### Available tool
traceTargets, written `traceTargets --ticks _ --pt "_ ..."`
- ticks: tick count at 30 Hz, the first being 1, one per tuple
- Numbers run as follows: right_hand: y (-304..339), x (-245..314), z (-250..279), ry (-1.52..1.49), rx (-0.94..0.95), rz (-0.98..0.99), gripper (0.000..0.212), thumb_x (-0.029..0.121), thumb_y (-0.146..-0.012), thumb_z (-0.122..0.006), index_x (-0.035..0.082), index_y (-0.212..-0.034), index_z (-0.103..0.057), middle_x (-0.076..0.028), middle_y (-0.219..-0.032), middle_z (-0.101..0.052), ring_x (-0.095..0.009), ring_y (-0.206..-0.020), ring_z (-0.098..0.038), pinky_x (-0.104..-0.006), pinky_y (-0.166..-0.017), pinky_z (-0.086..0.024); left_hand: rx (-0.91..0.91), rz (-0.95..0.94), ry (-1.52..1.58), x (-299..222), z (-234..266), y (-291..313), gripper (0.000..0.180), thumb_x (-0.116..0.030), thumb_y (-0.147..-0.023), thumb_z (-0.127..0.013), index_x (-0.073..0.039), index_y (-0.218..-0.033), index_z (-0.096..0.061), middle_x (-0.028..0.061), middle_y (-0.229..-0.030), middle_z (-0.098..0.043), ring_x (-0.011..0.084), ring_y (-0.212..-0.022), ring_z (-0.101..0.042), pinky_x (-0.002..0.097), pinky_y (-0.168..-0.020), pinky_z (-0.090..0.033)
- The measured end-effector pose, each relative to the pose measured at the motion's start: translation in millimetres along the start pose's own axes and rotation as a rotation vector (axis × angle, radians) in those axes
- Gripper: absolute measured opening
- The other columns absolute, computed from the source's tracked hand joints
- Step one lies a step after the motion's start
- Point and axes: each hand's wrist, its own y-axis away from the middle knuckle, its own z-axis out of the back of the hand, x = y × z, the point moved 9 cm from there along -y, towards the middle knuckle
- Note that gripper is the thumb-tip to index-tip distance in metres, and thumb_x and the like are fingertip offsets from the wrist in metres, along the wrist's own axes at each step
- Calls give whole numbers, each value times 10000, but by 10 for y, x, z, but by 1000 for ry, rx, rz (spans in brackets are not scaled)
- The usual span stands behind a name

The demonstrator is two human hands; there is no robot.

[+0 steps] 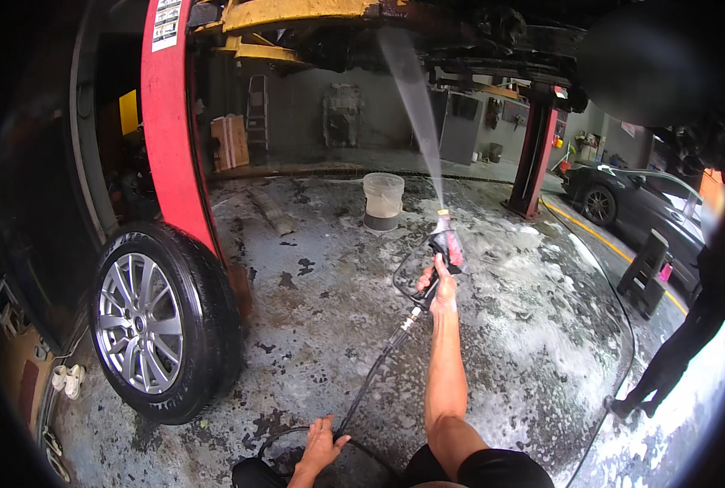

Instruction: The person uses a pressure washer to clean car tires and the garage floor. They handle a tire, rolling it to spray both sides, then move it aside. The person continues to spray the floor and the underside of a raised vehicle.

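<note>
My right hand (442, 294) is wrapped round the handle of a black pressure-washer spray gun (441, 242), held out ahead with its nozzle up. From the tip a white fan of spray (415, 102) rises to the dark underside of a raised vehicle (484, 45). A black hose (368, 376) joins the gun's lower end at a metal coupling and runs down to the floor. Low in the view, my left hand (320, 446) lies beside the hose near my knee, fingers stretched out and thumb apart. Whether its palm touches the hose is hidden.
A wheel (163, 325) stands at left beside a red lift post (173, 122). Ahead are a cloudy bucket (383, 203) and another post (535, 150). At right are a dark car (635, 195), a step stool (646, 272) and a person in dark clothes (692, 325). Foam covers the wet floor (517, 342).
</note>
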Motion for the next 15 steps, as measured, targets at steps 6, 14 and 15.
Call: traceTargets --ticks 6,14,15 --pt "56 8 -31 120 -126 13 317 330 -905 -715 78 -974 -536 -59 -643 -522 -178 -485 -502 -335 -445 -451 264 194 30 459 -289 91 554 -414 -977 -532 -3 -1346 -493 307 -1048 -650 489 -1020 -605 556 -886 -468" --pt "442 657 -88 319 -191 107 225 262 -920 -693 108 -915 -529 -37 -620 -533 -152 -459 -509 -327 -426 -457 297 41 78 224 -35 -69 448 -291 -971 -567 14 -1296 -531 253 -1067 -675 447 -1026 -623 509 -877 -485" --pt "520 729 -76 348 -192 107 224 257 -919 -694 108 -909 -528 -37 -619 -536 -155 -459 -512 -328 -425 -457 331 14 56 154 -24 -90 452 -293 -969 -570 5 -1306 -529 253 -1076 -673 444 -1033 -623 507 -880 -484"
